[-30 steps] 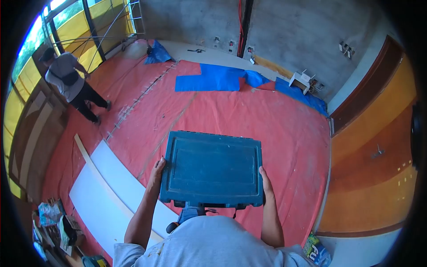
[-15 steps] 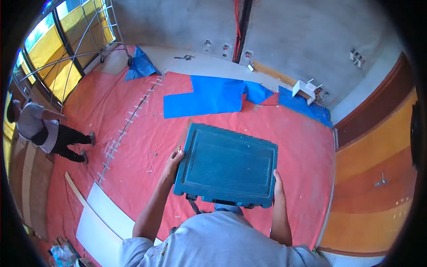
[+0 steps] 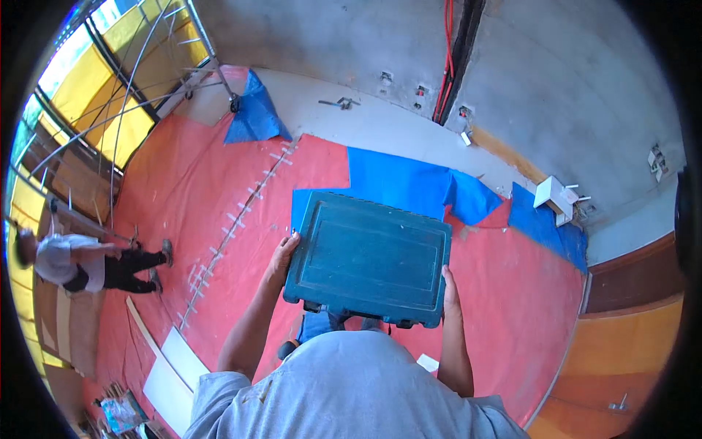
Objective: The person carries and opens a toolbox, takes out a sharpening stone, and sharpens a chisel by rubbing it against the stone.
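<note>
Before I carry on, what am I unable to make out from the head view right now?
All in the head view:
- Inside of the teal case: hidden by its shell.
- Fingertips of the left hand and right hand under the case: hidden by the case.
- Other person's hands: too small and blurred.
- Far end of the orange door: cut off by the dark rim.

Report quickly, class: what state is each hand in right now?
Left hand: holding the teal case by its left side.
Right hand: holding the same case's right side.
</note>
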Demonstrator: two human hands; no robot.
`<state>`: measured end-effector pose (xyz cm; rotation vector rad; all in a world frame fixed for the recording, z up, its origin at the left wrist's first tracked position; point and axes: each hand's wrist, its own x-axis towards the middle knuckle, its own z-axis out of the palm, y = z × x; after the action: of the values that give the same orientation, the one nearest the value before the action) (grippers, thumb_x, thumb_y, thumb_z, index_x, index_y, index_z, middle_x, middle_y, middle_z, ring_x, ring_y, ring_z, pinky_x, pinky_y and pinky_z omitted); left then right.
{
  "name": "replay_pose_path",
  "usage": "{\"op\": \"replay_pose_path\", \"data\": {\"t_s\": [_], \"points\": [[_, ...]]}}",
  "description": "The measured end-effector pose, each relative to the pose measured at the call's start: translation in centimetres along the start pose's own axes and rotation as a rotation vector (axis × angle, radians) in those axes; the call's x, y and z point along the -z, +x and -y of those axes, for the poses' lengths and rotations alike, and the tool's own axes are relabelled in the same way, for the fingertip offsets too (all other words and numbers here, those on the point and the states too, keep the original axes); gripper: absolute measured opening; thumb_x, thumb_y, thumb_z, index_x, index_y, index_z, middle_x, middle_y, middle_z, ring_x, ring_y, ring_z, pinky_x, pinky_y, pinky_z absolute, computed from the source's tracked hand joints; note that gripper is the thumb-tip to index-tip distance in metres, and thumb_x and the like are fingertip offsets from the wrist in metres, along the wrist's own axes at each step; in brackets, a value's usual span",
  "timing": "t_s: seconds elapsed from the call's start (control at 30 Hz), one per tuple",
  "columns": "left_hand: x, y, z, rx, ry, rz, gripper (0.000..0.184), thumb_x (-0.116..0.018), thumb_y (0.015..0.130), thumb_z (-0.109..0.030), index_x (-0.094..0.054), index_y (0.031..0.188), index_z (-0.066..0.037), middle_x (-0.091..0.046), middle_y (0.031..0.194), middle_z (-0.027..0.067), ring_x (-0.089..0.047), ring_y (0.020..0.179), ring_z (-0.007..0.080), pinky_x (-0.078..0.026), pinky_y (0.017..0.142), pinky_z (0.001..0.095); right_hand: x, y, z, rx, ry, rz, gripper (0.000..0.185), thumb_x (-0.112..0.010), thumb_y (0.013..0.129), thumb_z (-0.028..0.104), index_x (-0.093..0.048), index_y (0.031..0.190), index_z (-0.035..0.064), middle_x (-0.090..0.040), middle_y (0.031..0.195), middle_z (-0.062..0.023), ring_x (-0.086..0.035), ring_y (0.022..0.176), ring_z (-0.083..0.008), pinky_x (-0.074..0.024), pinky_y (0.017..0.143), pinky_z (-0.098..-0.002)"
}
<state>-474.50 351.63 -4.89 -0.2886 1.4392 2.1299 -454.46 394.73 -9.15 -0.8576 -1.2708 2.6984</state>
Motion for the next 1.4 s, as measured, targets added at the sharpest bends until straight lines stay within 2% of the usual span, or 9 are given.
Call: {"op": "replay_pose_path", "data": {"t_s": [0.27,0.4,0.6,0.77,0.83,1.13,1.23,1.33,1.4], "points": [[-1.4,30.0,-9.4,0.033,0.123,0.04,0.072,-0.075,0.09,-0.057,-0.056,0.131,-0.001,-0.065,0.109,0.0095,-0.066,0.094,0.02,-0.056,0.081,0.0384,-8.0,22.0,8.5,-0.019,0.031,-0.012,0.064,-0.054,0.103,0.055,-0.056,0.143,0.0042,-0.067,0.131,-0.0131,-0.062,0.121,-0.0267,-0.0477,0.105,-0.0406],[-7.1,41.2,-16.6,0.15,0.147,0.178,0.075,-0.074,0.089,-0.06,-0.056,0.13,0.0,-0.067,0.108,0.0105,-0.067,0.093,0.0205,-0.057,0.081,0.0395,-10.5,30.5,13.3,0.051,-0.058,-0.237,0.067,-0.052,0.103,0.056,-0.055,0.144,0.0032,-0.064,0.135,-0.0159,-0.062,0.122,-0.027,-0.047,0.106,-0.0416],[-14.0,57.2,-23.7,0.161,0.225,0.213,0.073,-0.069,0.092,-0.061,-0.058,0.131,-0.001,-0.068,0.11,0.0115,-0.069,0.095,0.0209,-0.058,0.081,0.0385,-15.4,42.4,21.7,0.148,-0.076,-0.291,0.067,-0.053,0.104,0.055,-0.054,0.145,0.0023,-0.064,0.136,-0.0159,-0.063,0.121,-0.028,-0.0495,0.104,-0.0416],[-16.2,68.8,-26.4,0.137,0.313,0.147,0.065,-0.066,0.095,-0.059,-0.061,0.128,-0.003,-0.07,0.105,0.0096,-0.069,0.09,0.0195,-0.058,0.079,0.0376,-15.2,56.9,25.7,0.133,-0.08,-0.325,0.065,-0.056,0.103,0.053,-0.054,0.145,0.0023,-0.063,0.138,-0.0137,-0.063,0.121,-0.0267,-0.0495,0.104,-0.0412],[-15.9,74.0,-27.4,0.166,0.27,0.098,0.066,-0.074,0.091,-0.057,-0.057,0.125,-0.003,-0.065,0.106,0.0095,-0.065,0.091,0.0189,-0.056,0.077,0.0357,-12.0,64.8,24.4,0.034,0.011,-0.274,0.066,-0.058,0.103,0.052,-0.054,0.145,0.0024,-0.062,0.14,-0.0116,-0.061,0.124,-0.0248,-0.0474,0.107,-0.0395],[-17.5,90.8,-34.1,0.188,0.251,-0.068,0.062,-0.075,0.091,-0.053,-0.058,0.122,-0.003,-0.064,0.096,0.0051,-0.063,0.083,0.016,-0.054,0.072,0.0344,-19.6,82.4,32.0,-0.088,-0.013,-0.321,0.066,-0.059,0.103,0.052,-0.055,0.146,0.0024,-0.062,0.14,-0.0108,-0.059,0.126,-0.0239,-0.046,0.108,-0.0375],[-17.8,99.5,-34.8,0.225,0.212,-0.035,0.063,-0.075,0.091,-0.053,-0.058,0.123,-0.002,-0.066,0.1,0.0067,-0.064,0.083,0.0165,-0.055,0.072,0.0346,-19.3,89.2,32.4,-0.166,0.024,-0.386,0.066,-0.061,0.101,0.051,-0.056,0.145,0.0026,-0.064,0.137,-0.011,-0.062,0.123,-0.0249,-0.0489,0.105,-0.039],[-18.1,107.8,-35.0,0.23,0.214,0.101,0.065,-0.075,0.091,-0.053,-0.058,0.124,-0.001,-0.068,0.103,0.0087,-0.067,0.085,0.0179,-0.057,0.074,0.0348,-18.4,95.6,33.3,-0.048,-0.138,-0.462,0.067,-0.063,0.099,0.052,-0.057,0.144,0.0029,-0.065,0.136,-0.0114,-0.063,0.121,-0.0257,-0.0507,0.103,-0.0399],[-18.3,111.7,-34.8,0.293,0.165,0.147,0.064,-0.075,0.091,-0.051,-0.057,0.125,0.0,-0.07,0.106,0.0098,-0.07,0.087,0.0192,-0.058,0.077,0.0357,-17.8,99.3,33.4,-0.227,0.012,-0.448,0.068,-0.067,0.097,0.052,-0.057,0.144,0.0033,-0.065,0.136,-0.0112,-0.064,0.119,-0.0259,-0.0505,0.103,-0.0406]]}}
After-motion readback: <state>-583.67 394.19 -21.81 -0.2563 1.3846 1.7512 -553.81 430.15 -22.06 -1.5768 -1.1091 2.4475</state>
